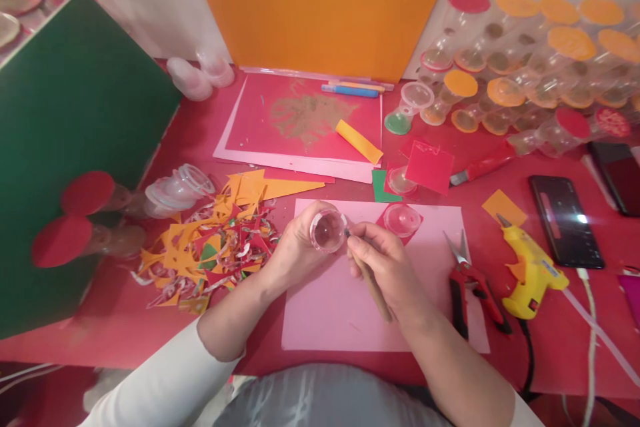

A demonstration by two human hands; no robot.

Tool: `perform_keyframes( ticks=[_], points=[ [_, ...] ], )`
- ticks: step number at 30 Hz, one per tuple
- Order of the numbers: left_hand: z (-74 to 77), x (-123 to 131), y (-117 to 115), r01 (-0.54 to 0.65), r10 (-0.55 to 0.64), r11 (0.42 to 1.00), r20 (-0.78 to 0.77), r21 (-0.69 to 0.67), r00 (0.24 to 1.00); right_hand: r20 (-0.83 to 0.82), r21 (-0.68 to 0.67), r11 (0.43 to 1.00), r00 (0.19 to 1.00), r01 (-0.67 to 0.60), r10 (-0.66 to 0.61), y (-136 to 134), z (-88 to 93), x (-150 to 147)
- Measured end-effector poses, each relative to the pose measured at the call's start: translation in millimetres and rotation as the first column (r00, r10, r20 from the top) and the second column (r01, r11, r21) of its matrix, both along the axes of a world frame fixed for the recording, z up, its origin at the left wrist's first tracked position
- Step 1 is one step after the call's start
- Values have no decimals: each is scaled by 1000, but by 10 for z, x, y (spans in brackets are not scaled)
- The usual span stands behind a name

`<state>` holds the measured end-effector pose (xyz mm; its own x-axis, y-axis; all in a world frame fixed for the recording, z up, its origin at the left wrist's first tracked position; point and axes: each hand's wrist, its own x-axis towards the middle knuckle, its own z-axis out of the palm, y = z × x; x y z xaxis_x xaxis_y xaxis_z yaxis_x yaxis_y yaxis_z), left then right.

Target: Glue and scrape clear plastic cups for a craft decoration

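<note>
My left hand [295,250] is wrapped round a small clear plastic cup [328,232], its round mouth facing up toward me. In my right hand [385,257] is a thin tool with a light brown handle [373,287], pinched between thumb and fingers. The tool's tip meets the right side of the cup's rim; what kind of tip it has is too small to tell. Below both hands lies a pink sheet [345,320]. A clear plastic cup on a red square [401,221] stands just beyond my right hand.
Paper scraps [210,247] are heaped on the left beside a green board [75,147]. Red-handled pruning shears [473,287], a yellow glue gun [533,270] and a phone [566,220] lie right. Joined cups [530,80] stand behind. Sand [310,113] covers part of a red sheet.
</note>
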<state>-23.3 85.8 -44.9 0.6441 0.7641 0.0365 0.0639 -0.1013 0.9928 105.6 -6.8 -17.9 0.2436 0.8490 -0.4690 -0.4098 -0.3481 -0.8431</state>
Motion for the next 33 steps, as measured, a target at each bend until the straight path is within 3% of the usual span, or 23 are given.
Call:
perform_keyframes(
  ticks=[16, 21, 27, 33],
  points=[
    [33, 13, -11, -14, 15, 999, -24, 31, 1000, -68, 9, 1000, 998, 9, -8, 1, -2, 9],
    [29, 31, 5, -30, 30, 999, 52, 11, 998, -129, 52, 998, 991, -17, 24, 13, 12, 26],
    [-4, 11, -1, -63, 62, 998, 50, 17, 997, -14, 26, 998, 998, -58, 58, 3, -16, 37],
    [15, 5, -32, -80, 81, 995, -18, 51, 997, 13, 13, 1000, 1000, -9, 9, 8, -34, 3]
  ],
)
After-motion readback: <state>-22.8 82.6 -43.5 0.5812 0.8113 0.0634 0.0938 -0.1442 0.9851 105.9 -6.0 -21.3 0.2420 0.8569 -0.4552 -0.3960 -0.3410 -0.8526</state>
